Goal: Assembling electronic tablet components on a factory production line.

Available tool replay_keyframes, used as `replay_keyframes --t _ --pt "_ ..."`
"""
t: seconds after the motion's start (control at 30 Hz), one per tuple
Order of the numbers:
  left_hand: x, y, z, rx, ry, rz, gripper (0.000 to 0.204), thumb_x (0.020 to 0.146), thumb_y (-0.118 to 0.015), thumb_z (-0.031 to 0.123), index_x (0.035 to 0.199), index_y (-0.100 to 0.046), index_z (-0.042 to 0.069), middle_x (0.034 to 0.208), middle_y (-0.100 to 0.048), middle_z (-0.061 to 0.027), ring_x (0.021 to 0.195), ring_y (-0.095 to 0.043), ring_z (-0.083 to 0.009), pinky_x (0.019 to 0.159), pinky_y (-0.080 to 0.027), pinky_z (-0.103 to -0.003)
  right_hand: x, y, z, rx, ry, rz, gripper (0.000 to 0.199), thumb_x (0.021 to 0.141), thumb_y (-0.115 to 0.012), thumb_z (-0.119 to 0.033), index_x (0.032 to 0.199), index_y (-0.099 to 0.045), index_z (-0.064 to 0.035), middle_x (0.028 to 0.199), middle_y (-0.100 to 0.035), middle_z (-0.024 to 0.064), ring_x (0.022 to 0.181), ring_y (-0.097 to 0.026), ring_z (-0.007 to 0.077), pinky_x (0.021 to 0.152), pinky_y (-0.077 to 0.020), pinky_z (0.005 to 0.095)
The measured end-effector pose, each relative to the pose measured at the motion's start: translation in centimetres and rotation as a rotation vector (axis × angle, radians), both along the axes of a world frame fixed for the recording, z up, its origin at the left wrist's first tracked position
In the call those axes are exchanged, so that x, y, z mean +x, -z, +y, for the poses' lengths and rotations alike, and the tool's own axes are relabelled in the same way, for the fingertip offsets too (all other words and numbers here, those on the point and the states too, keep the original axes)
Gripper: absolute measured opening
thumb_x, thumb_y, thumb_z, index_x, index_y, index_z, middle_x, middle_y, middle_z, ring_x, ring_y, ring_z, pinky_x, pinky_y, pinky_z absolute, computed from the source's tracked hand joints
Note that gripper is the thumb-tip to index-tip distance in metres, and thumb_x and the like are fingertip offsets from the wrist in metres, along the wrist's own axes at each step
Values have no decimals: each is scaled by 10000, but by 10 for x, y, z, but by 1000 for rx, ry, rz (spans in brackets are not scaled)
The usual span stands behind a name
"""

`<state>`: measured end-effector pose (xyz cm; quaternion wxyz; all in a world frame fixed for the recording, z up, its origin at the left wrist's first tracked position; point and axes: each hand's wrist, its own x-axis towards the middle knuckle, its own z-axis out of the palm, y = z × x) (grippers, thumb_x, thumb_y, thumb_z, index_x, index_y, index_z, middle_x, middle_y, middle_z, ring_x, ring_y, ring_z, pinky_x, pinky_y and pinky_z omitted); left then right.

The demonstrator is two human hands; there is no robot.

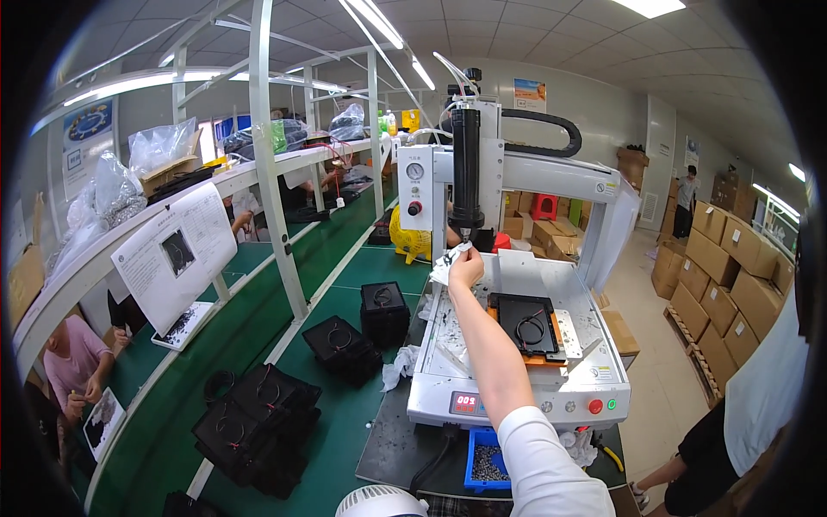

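My right arm reaches forward over the white dispensing machine [431, 388]. My right hand [466, 269] is closed on a white wipe [444, 265] smeared with black. The wipe is just below the nozzle [466, 233] of the tall black syringe barrel [467, 168]; whether they touch I cannot tell. To the right of my forearm, a black tray-like part [521, 320] with a coiled black cable lies on an orange-edged fixture [564, 332] on the machine bed. My left hand is out of view.
Stacks of black parts [258, 422] with cables stand on the green bench to the left. A blue bin [484, 457] of small metal pieces sits below the machine, near yellow-handled pliers [613, 457]. A red button [595, 406] is on the front panel. People are nearby on both sides.
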<state>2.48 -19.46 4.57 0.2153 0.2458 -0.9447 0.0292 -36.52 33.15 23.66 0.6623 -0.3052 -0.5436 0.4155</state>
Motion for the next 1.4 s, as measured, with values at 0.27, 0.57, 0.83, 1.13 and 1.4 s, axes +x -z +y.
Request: replay_keyframes --t 0.27,0.57,0.83,1.13,1.4 --pt "1 2 -1 -66 25 30 1182 461 -729 655 1421 -314 105 1038 -465 -198 953 -483 -383 838 -421 -508 -24 18 -33 -358 -97 151 147 854 -596 -94 855 -679 27 783 -681 130 696 -634 237 647 -479 344" --pt "1 -8 0 -61 20 -63 1176 481 -706 699 1418 -317 103 1000 -466 -172 893 -490 -340 759 -440 -469 -35 21 4 -669 -442 794 193 868 -626 -83 1021 -621 34 975 -655 98 821 -617 179 737 -502 303" --pt "2 -8 0 -95 7 -37 1178 468 -735 669 1415 -322 102 979 -464 -168 872 -488 -336 743 -437 -462 -30 6 10 -779 -793 972 157 855 -638 -63 989 -605 12 973 -645 116 856 -649 249 747 -572 394" --pt "-2 1 -1 -46 25 -7 1205 455 -757 641 1432 -291 112 1027 -469 -187 903 -487 -365 807 -423 -490 -37 9 39 -833 -971 1071 244 831 -631 -17 1054 -560 53 1032 -629 175 895 -649 316 769 -569 471" --pt "-2 16 1 -149 432 111 1199 461 -747 654 1429 -298 106 1021 -472 -187 895 -490 -365 801 -425 -490 -79 17 19 -735 -536 770 197 784 -683 -105 932 -623 10 859 -634 70 733 -592 175 707 -485 315"
